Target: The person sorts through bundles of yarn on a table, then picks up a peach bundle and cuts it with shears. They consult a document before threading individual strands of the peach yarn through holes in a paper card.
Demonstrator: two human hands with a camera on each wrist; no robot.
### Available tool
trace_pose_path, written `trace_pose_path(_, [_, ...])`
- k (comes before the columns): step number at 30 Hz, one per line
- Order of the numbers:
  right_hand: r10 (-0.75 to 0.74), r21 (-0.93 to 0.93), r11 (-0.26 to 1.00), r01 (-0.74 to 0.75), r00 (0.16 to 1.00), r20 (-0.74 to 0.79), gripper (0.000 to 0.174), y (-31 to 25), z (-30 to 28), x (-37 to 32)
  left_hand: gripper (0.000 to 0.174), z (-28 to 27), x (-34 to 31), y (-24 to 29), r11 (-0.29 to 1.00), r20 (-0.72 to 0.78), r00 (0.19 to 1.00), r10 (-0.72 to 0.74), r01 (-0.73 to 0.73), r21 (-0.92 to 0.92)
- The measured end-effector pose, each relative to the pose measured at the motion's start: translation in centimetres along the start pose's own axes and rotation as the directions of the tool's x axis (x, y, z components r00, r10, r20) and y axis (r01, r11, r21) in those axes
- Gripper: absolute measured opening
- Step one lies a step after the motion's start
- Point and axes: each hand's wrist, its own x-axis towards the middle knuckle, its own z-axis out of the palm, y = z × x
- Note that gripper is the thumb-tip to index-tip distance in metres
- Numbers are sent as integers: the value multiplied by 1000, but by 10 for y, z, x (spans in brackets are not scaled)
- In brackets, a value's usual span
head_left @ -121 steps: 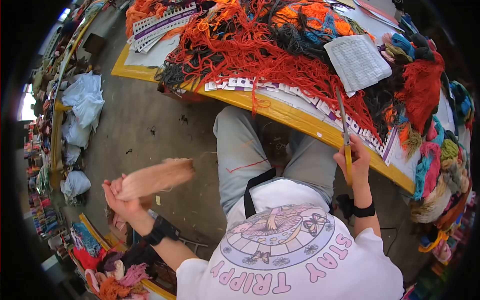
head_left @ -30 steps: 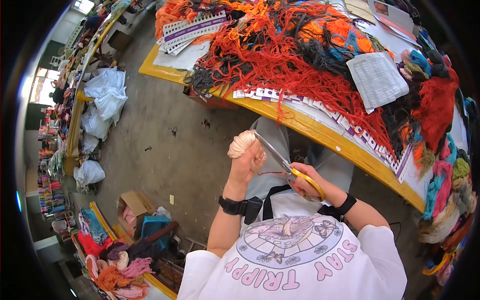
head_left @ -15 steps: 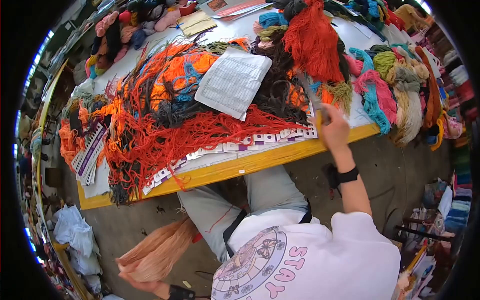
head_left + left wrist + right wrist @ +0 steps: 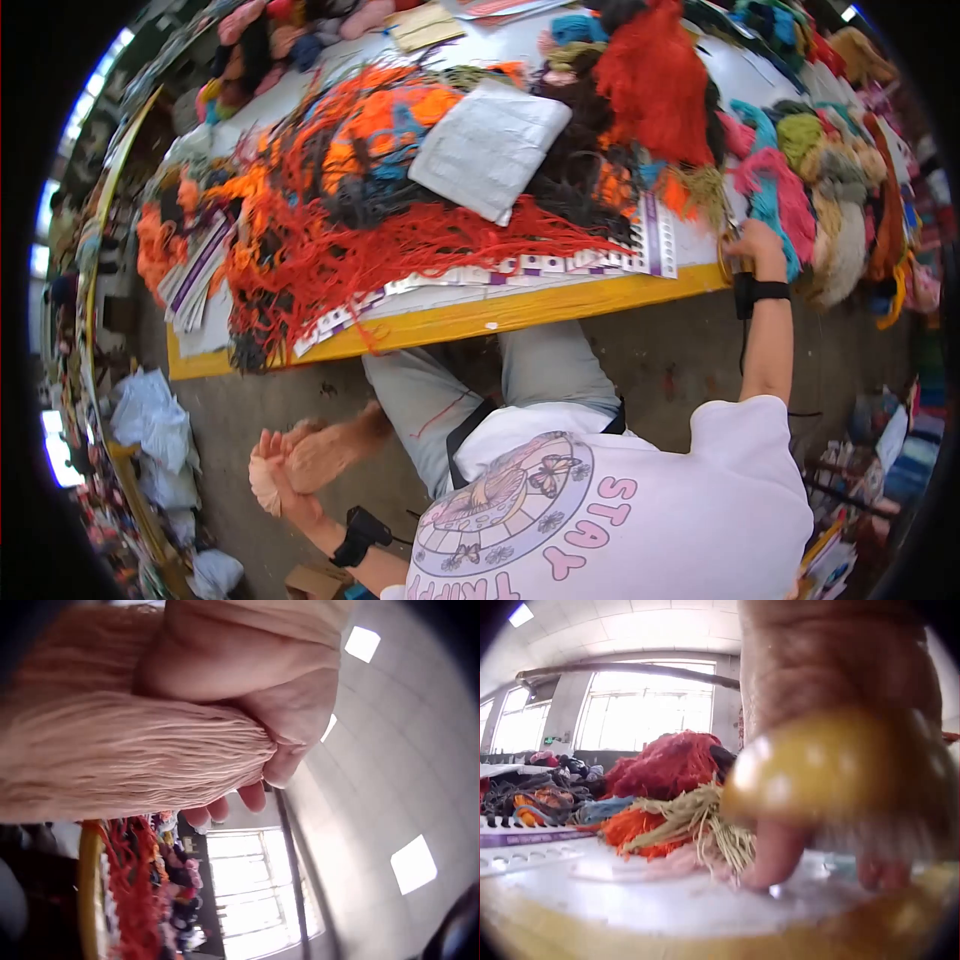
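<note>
My left hand grips a peach yarn skein low beside my left leg. One end bulges past the fingers and the length trails toward the knee. Up close in the left wrist view, the thumb and fingers curl round the gathered strands. At the table's front right edge, my right hand holds scissors by their yellow handle, which is blurred in the right wrist view. The fingertips are low over the white tabletop, near a khaki yarn bundle. The blades are mostly hidden.
Tangled red yarn with black and orange strands covers much of the table, over punched cards. A paper sheet lies on top. Coloured skeins hang off the right end. White bags stand at the left.
Earlier the scissors' blades were at the skein, held before my body. Since then the hands have parted: left down with the skein, right out to the table edge with the scissors.
</note>
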Motion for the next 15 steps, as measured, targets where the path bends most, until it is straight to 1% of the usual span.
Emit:
trace_pose_path(1, [-22, -50, 998, 23, 999, 30, 50, 1, -3, 9, 44, -5, 0, -3, 1000, -15, 1000, -21, 20, -21])
trace_pose_path(2, [-14, -55, 998, 12, 999, -43, 54, -12, -14, -1, 46, -11, -2, -3, 999, -53, 998, -30, 28, -42])
trace_pose_path(3, [-140, 65, 986, 156, 970, -199, 54, -19, -15, 0, 47, -15, -3, -2, 989, -32, 999, 4, -9, -150])
trace_pose_path(4, [-178, 288, 924, 253, 949, -261, 48, -50, -29, -10, 48, -15, -3, 0, 968, -14, 999, 47, -49, -247])
trace_pose_path(5, [-331, 507, 706, 495, 863, -383, 36, -92, -42, -31, 49, -18, 0, -2, 924, 47, 997, 64, -41, -379])
trace_pose_path(6, [-460, 567, 486, 665, 746, -481, 28, -144, -51, -54, 50, -19, 4, -6, 864, 118, 988, 95, -24, -503])
trace_pose_path(7, [-552, 697, 229, 679, 680, -482, 24, -201, -65, -94, 49, -14, 6, -8, 838, 128, 987, 92, -7, -546])
trace_pose_path(8, [-675, 560, 52, 827, 443, -590, 25, -253, -83, -139, 47, -9, 8, -11, 807, 154, 984, 90, 18, -590])
trace_pose_path(9, [-815, 547, 19, 837, 330, -477, 25, -293, -95, -174, 42, -7, 10, -21, 788, 193, 977, 90, 49, -614])
trace_pose_path(10, [-742, 312, -282, 907, 0, -671, 23, -343, -75, -193, 38, -6, 11, -28, 765, 242, 966, 91, 88, -638])
trace_pose_path(11, [-758, 237, -396, 887, -170, -629, 22, -380, -74, -223, 32, -7, 10, -30, 744, 239, 968, 72, 108, -660])
trace_pose_path(12, [-795, 238, -405, 883, -212, -568, 28, -392, -72, -225, 27, -6, 10, -34, 719, 241, 969, 53, 131, -683])
trace_pose_path(13, [-792, 144, -537, 831, -437, -426, 26, -458, -46, -258, 25, 2, 5, -42, 709, 241, 970, 35, 146, -690])
trace_pose_path(14, [-766, 33, -577, 816, -526, -370, 26, -490, -38, -274, 23, 10, -3, -50, 699, 243, 970, 15, 164, -696])
trace_pose_path(15, [-802, -50, -526, 849, -515, -304, 29, -523, -26, -283, 22, 14, -8, -52, 696, 237, 972, -3, 172, -697])
